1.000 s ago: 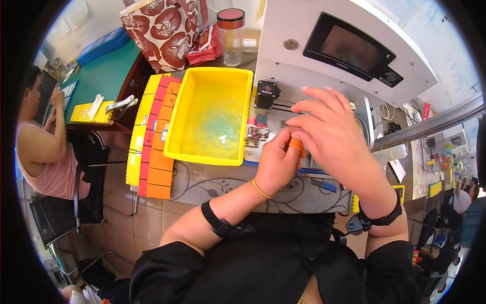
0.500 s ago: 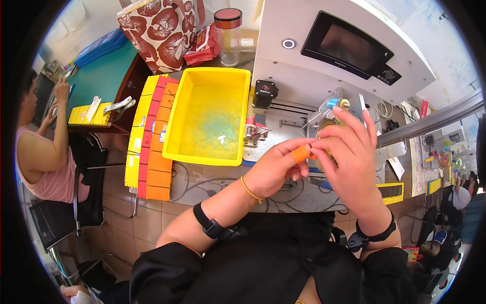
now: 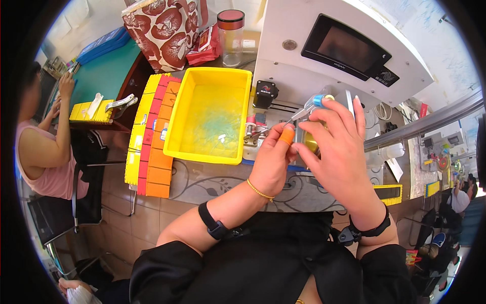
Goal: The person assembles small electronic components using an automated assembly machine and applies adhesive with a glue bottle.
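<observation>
My left hand (image 3: pixel 271 159) is closed in a pinch, with an orange finger cover (image 3: pixel 287 135) on the thumb. What sits between its fingertips is too small to make out. A slim pointed tool with a blue end (image 3: pixel 319 100) lies along the fingers of my right hand (image 3: pixel 336 144), its tip reaching toward my left thumb. The right fingers are bent around it, thumb and index finger apart. A brass-coloured round part (image 3: pixel 310 143) shows behind the right hand. Both hands are before the white machine (image 3: pixel 283 71), over its metal bed.
A yellow tub (image 3: pixel 207 116) with small bits in it stands left of the machine, beside yellow, red and orange strips (image 3: pixel 161 172). Behind are a clear jar (image 3: pixel 231 40) and a patterned bag (image 3: pixel 164 35). A person in pink (image 3: pixel 50 157) sits at the left.
Both hands have moved slightly, the right one leftward with the blue-ended tool, whose tapered tip now shows near my left thumb. The machine's round button no longer looks lit.
</observation>
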`<state>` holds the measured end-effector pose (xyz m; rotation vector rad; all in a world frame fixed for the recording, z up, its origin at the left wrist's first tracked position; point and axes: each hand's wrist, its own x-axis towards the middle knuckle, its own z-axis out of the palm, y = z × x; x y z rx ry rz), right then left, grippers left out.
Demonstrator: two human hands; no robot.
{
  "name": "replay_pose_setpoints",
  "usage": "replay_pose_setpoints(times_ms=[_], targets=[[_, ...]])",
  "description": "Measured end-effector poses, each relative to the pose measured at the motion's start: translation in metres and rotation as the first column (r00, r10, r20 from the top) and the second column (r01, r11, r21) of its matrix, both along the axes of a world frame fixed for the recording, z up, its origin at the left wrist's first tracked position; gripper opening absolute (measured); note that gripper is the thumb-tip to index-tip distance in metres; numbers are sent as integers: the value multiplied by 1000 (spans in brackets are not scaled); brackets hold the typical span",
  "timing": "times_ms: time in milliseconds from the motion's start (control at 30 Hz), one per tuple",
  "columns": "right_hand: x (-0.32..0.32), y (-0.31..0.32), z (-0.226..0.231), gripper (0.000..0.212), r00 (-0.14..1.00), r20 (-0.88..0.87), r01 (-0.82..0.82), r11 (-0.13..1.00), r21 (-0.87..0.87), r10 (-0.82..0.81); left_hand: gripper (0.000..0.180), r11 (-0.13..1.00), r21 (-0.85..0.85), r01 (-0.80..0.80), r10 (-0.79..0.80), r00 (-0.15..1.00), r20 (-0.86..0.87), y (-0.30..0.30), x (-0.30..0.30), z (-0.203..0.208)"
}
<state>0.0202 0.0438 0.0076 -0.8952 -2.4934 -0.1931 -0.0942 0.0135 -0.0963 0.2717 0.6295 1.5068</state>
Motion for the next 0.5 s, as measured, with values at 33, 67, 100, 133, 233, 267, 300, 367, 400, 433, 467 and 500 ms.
replay_pose_setpoints(times_ms=[33,67,100,133,233,267,300,367,400,433,467,500], targets=[[-2,1,0,28,1000,-14,5,1000,27,-4,12,1000,1,-16,16,997,81,1,1,2],[-6,2,0,28,1000,-12,6,1000,30,-6,12,1000,4,-15,14,996,83,1,0,1],[-9,3,0,25,1000,-25,12,999,45,-11,11,1000,23,7,-10,993,118,0,-4,-1],[-12,3,0,23,999,-39,19,998,61,-16,11,999,42,29,-35,988,152,-1,-6,-3],[-20,6,-5,17,1000,-30,7,996,94,-4,11,987,143,73,-106,965,242,-2,-14,-13],[-21,8,-7,17,1000,-31,4,995,95,-1,11,987,145,70,-104,965,240,-2,-15,-14],[-22,9,-8,15,1000,-20,-14,995,99,16,12,982,164,96,-133,963,233,-3,-17,-15],[-23,9,-7,13,999,-11,-34,994,104,35,12,975,184,121,-162,961,224,-4,-20,-14],[-23,7,-5,12,999,-19,-31,995,91,33,15,969,196,151,-188,964,189,-4,-21,-14],[-22,5,-5,11,999,-27,-28,996,79,30,17,961,206,182,-215,965,153,-5,-23,-13],[-21,3,-5,11,999,-27,-27,997,79,30,17,962,206,182,-215,965,152,-8,-25,-10],[-19,1,-6,11,998,-42,-39,995,94,43,20,961,149,233,-251,961,116,-12,-30,-4]])
